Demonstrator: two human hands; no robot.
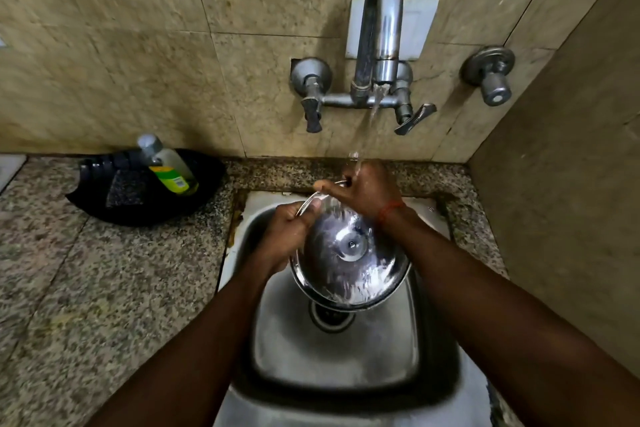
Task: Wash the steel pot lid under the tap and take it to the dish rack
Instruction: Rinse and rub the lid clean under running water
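Both hands, left and right, gripped one lid by its rim under one tap, over one sink.

Place: a home kitchen washing corner.
Sink: a steel sink set into a speckled granite counter, centre and lower frame.
Tap: a wall-mounted chrome tap with lever handles, running water, upper centre.
Walls: beige stone-look tiles meeting in a corner at right.
Washing things: a black tray at left holding a dish soap bottle and a scrub pad.
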